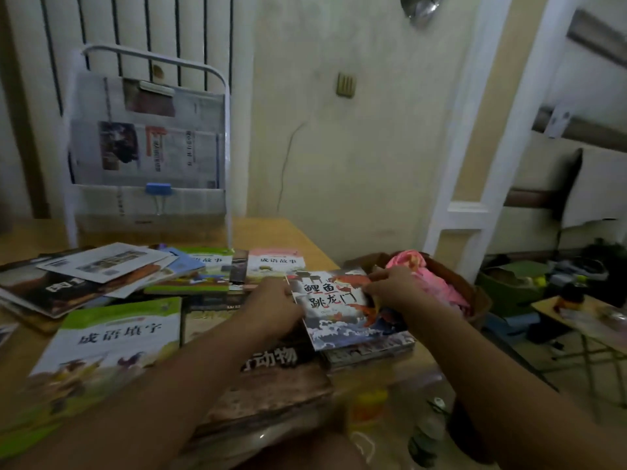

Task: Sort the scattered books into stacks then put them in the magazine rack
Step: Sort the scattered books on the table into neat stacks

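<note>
Both hands hold a book with a red carp and waves on its cover, at the right end of the wooden table. My left hand grips its left edge. My right hand pinches its top right corner. Under it lies a small stack of books. A green-and-white book lies at the front left, a dark brown book in the middle. Several more books are scattered behind. The white wire magazine rack stands at the back left, with newspapers in it.
A brown basket with pink cloth stands just right of the table, next to my right hand. Low on the right are a small folding table and clutter on the floor. A wall rises behind the table.
</note>
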